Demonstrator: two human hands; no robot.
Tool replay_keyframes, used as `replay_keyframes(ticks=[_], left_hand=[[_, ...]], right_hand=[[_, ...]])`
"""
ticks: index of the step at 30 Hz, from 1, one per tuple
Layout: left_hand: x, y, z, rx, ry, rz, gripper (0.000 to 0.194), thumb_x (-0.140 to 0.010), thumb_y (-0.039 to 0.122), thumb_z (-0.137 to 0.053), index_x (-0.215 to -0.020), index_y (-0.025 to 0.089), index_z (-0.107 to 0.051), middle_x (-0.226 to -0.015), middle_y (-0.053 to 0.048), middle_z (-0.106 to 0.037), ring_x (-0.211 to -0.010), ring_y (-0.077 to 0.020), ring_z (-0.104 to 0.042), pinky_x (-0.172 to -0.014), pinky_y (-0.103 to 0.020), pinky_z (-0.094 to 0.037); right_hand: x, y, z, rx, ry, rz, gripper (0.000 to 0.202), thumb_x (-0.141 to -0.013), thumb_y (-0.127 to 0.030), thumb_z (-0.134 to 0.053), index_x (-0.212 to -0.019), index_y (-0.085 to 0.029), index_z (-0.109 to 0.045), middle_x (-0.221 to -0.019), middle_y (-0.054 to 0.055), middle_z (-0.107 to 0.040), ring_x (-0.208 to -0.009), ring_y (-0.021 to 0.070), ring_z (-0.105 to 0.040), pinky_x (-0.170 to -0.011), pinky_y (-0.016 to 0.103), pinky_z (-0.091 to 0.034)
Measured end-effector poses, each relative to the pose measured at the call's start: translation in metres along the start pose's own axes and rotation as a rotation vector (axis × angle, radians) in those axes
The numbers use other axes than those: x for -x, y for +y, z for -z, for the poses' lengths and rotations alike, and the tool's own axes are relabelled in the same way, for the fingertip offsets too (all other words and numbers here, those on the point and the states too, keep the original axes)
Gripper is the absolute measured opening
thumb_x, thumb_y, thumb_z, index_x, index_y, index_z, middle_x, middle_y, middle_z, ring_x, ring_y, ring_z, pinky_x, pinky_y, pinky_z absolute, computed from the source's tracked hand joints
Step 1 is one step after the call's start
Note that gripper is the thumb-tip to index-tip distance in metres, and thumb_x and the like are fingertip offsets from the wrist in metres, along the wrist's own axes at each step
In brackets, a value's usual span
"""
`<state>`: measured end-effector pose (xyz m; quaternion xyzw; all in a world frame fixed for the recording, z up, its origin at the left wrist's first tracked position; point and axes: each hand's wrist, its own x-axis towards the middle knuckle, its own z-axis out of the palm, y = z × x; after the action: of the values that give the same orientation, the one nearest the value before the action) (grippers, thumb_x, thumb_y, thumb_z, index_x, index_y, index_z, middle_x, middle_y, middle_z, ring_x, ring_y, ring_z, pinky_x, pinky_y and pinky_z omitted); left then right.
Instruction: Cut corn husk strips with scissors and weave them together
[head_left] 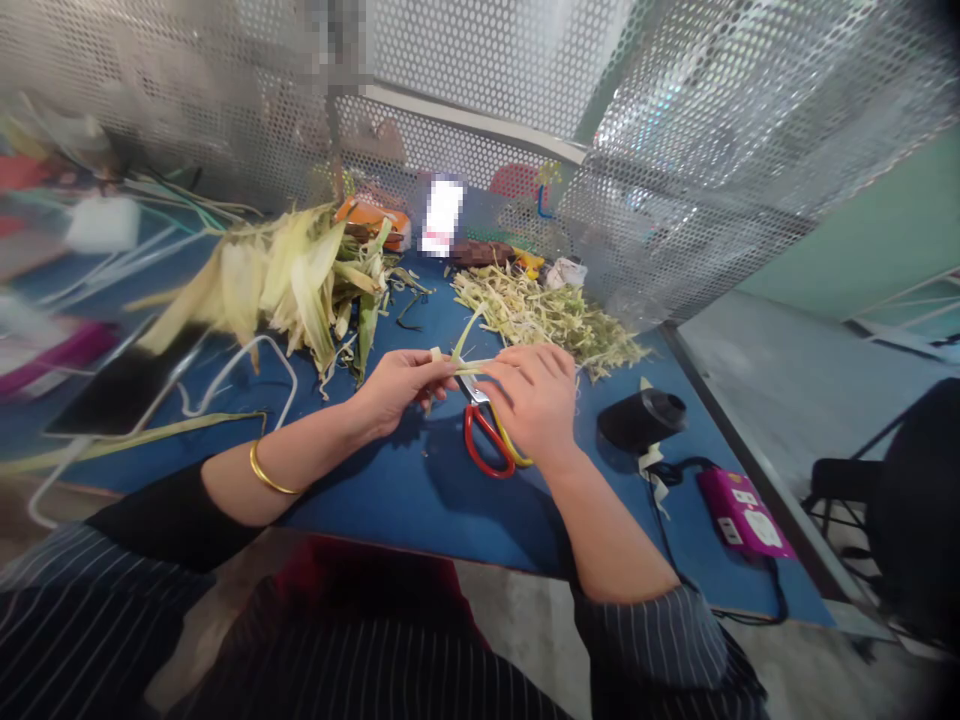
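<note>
Between my two hands runs a pale green strip of corn husk (471,368). My left hand (401,388) pinches one end of it between thumb and fingers. My right hand (538,395) is closed on the other end, its fingertips partly hidden behind the knuckles. Below the strip, scissors (487,440) with one red and one yellow handle lie on the blue table, partly covered by my right hand. A heap of shredded husk strips (551,315) lies just beyond my hands. To the left is a pile of whole corn husks (292,280).
On the right stand a black thread spool (641,420) and a magenta box (745,513) with a black cable. A tablet (127,385) and a white cable (247,365) lie on the left. Behind, a bright phone screen (442,215) stands near the perforated metal panel (480,70).
</note>
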<state>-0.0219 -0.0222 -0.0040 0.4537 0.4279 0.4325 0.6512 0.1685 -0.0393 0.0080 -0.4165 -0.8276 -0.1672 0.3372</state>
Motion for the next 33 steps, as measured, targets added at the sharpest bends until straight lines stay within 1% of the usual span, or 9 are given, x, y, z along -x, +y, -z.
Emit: replay_keyframes(ticks=[4, 8, 11, 15, 18, 20, 23, 26, 33], left_hand=[[0.0, -0.001, 0.0, 0.049, 0.007, 0.023, 0.018, -0.071, 0.027, -0.071, -0.077, 0.011, -0.067, -0.067, -0.004, -0.065, -0.05, -0.0064, -0.053, -0.039, -0.017, -0.033], [-0.001, -0.004, 0.0, -0.043, 0.066, -0.073, 0.021, -0.068, 0.029, -0.072, -0.08, 0.012, -0.069, -0.079, -0.007, -0.068, -0.061, -0.0112, -0.061, -0.041, -0.018, -0.036], [-0.003, -0.006, 0.002, -0.116, 0.073, -0.128, 0.021, -0.069, 0.032, -0.071, -0.078, 0.012, -0.07, -0.083, -0.008, -0.069, -0.06, -0.0095, -0.058, -0.039, -0.018, -0.031], [-0.004, -0.006, 0.002, -0.072, 0.065, -0.139, 0.019, -0.072, 0.032, -0.068, -0.076, 0.013, -0.069, -0.075, -0.005, -0.067, -0.053, -0.0061, -0.049, -0.039, -0.018, -0.029], [-0.002, -0.004, -0.001, -0.074, 0.035, -0.118, 0.019, -0.073, 0.031, -0.068, -0.08, 0.013, -0.069, -0.07, -0.002, -0.065, -0.049, -0.0049, -0.044, -0.04, -0.019, -0.027], [0.0, -0.002, -0.003, -0.092, -0.004, -0.087, 0.022, -0.074, 0.03, -0.067, -0.089, 0.014, -0.067, -0.07, -0.001, -0.064, -0.048, -0.0048, -0.044, -0.04, -0.019, -0.026], [0.002, -0.001, -0.005, -0.122, -0.009, -0.046, 0.028, -0.075, 0.028, -0.067, -0.098, 0.015, -0.058, -0.07, -0.001, -0.065, -0.047, -0.0052, -0.045, -0.039, -0.019, -0.025], [0.001, -0.002, -0.004, -0.133, 0.022, -0.067, 0.029, -0.074, 0.029, -0.069, -0.092, 0.018, -0.049, -0.069, -0.002, -0.067, -0.045, -0.0056, -0.046, -0.039, -0.02, -0.026], [-0.001, -0.005, -0.003, -0.14, 0.027, -0.088, 0.028, -0.073, 0.034, -0.071, -0.084, 0.018, -0.052, -0.071, -0.004, -0.07, -0.045, -0.0051, -0.049, -0.044, -0.02, -0.033]], right_hand=[[0.001, -0.004, -0.001, 0.12, -0.056, 0.056, 0.013, -0.089, -0.022, -0.051, -0.085, -0.023, -0.064, -0.083, 0.003, -0.066, -0.085, 0.0177, -0.056, -0.088, 0.037, -0.032], [0.005, -0.02, -0.007, -0.013, -0.133, -0.064, 0.016, -0.088, -0.023, -0.051, -0.077, -0.02, -0.062, -0.073, 0.003, -0.062, -0.074, 0.0166, -0.054, -0.077, 0.035, -0.033], [0.007, -0.033, -0.015, -0.383, -0.22, -0.358, 0.015, -0.084, -0.026, -0.056, -0.071, -0.019, -0.061, -0.067, 0.0, -0.061, -0.067, 0.0147, -0.053, -0.072, 0.032, -0.036], [0.008, -0.035, -0.026, -1.078, -0.276, -0.89, 0.023, -0.08, -0.04, -0.06, -0.076, -0.019, -0.065, -0.069, 0.0, -0.062, -0.061, 0.012, -0.054, -0.065, 0.028, -0.041], [0.008, -0.026, -0.032, -1.439, -0.099, -1.176, 0.025, -0.072, -0.041, -0.069, -0.082, -0.019, -0.066, -0.074, -0.001, -0.061, -0.059, 0.0088, -0.052, -0.062, 0.026, -0.042], [0.007, -0.02, -0.032, -1.536, 0.071, -1.244, 0.022, -0.067, -0.036, -0.074, -0.077, -0.019, -0.064, -0.071, -0.003, -0.058, -0.056, 0.0067, -0.049, -0.058, 0.023, -0.041], [0.005, -0.018, -0.031, -1.498, 0.261, -1.187, 0.019, -0.068, -0.029, -0.073, -0.07, -0.019, -0.058, -0.064, -0.005, -0.053, -0.056, 0.0067, -0.048, -0.056, 0.022, -0.04], [0.005, -0.023, -0.031, -1.313, 0.314, -1.083, 0.016, -0.074, -0.028, -0.067, -0.069, -0.02, -0.054, -0.064, -0.004, -0.054, -0.061, 0.0092, -0.052, -0.061, 0.024, -0.043], [0.008, -0.035, -0.017, -0.905, 0.207, -0.65, 0.009, -0.084, -0.028, -0.058, -0.087, -0.02, -0.061, -0.094, 0.005, -0.067, -0.087, 0.0155, -0.062, -0.081, 0.032, -0.048]])
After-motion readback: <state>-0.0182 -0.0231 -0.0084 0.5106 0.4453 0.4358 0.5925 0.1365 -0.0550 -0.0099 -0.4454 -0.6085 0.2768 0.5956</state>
